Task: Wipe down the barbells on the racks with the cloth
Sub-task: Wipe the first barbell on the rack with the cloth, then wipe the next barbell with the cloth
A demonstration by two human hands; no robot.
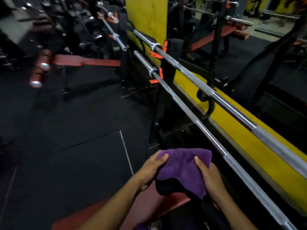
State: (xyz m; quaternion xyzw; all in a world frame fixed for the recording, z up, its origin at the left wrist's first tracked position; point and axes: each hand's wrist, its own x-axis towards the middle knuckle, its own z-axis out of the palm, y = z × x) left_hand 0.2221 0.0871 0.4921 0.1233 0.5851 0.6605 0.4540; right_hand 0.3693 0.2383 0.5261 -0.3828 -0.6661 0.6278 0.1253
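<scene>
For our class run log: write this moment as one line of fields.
left hand: holds purple cloth | right hand: holds cloth | nearer barbell: racked, cloth apart from it | upper barbell: racked | wiping: not underway

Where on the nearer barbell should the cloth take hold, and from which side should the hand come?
Probably on the smooth shaft of the nearer barbell, just ahead of the purple cloth. Come from above and from the person's side: the bar lies level and bare there, with the yellow wall base close behind it.

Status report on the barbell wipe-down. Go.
Left hand, right hand both grip the cloth. Near barbell not yet touched. Nothing between them.
</scene>
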